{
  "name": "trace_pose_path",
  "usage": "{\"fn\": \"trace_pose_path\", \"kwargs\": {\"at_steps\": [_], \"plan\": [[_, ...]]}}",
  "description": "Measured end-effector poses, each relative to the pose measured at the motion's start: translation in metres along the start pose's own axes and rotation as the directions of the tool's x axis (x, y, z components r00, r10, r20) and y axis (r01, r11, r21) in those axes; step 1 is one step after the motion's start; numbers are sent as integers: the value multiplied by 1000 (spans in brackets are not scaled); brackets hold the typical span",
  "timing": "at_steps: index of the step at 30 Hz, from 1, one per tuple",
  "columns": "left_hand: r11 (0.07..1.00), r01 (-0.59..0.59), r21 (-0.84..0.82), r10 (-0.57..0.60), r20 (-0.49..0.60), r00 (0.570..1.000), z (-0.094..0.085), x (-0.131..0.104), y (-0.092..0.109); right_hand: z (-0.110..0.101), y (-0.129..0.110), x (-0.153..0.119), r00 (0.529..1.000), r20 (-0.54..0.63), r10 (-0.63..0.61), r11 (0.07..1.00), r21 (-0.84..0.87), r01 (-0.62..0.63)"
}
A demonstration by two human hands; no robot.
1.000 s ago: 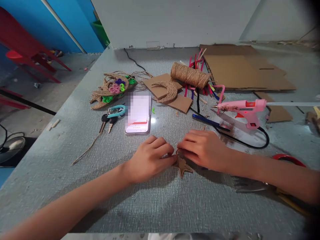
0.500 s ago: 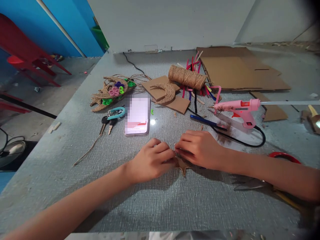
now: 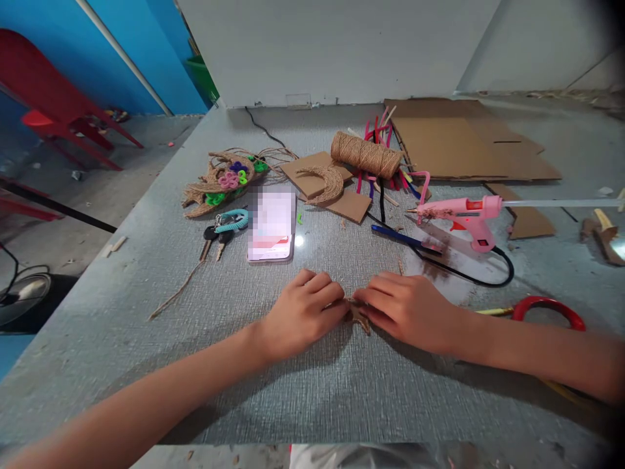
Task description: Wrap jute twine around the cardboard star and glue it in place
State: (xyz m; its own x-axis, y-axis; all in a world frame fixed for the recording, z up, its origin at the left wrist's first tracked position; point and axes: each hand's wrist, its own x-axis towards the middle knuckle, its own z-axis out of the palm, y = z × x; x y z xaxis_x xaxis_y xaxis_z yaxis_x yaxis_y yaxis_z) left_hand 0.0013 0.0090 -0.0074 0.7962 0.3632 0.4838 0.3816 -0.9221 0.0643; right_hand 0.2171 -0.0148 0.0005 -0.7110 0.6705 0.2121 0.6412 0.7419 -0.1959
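Observation:
Between my hands, low over the grey table, is a small star-shaped cardboard piece (image 3: 360,319) edged with twine. My left hand (image 3: 310,311) grips its left side with curled fingers. From the other side, the fingertips of my right hand (image 3: 407,309) pinch its upper right edge. My fingers cover most of the star, leaving one or two points showing. Beyond my hands lie a phone (image 3: 271,228), a blue pen (image 3: 405,240) and a pink glue gun (image 3: 463,215) with a clear glue stick in its back.
A twine roll (image 3: 366,155) rests on pipe cleaners near a twine-wrapped crescent (image 3: 329,185). Keys (image 3: 222,234) and a decorated twine piece (image 3: 224,176) are at left. Cardboard sheets (image 3: 469,140) lie at the back right. Red-handled scissors (image 3: 547,306) sit by my right forearm.
My right hand has moved slightly down and to the right, and my left hand a little right. The star has turned a little between my fingers.

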Motion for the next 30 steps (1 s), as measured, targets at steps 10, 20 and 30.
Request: {"fn": "trace_pose_path", "kwargs": {"at_steps": [10, 20, 30], "plan": [[975, 210, -79, -210, 0, 978, 5, -5, 1, 9, 4, -5, 996, -76, -50, 997, 54, 55], [935, 272, -227, -259, 84, 962, -1, -6, -3, 8, 5, -3, 996, -88, -13, 995, 98, 22], [938, 280, -202, -268, 85, 960, -2, -7, 1, 8, 5, -5, 995, -80, -51, 995, 82, 58]]}}
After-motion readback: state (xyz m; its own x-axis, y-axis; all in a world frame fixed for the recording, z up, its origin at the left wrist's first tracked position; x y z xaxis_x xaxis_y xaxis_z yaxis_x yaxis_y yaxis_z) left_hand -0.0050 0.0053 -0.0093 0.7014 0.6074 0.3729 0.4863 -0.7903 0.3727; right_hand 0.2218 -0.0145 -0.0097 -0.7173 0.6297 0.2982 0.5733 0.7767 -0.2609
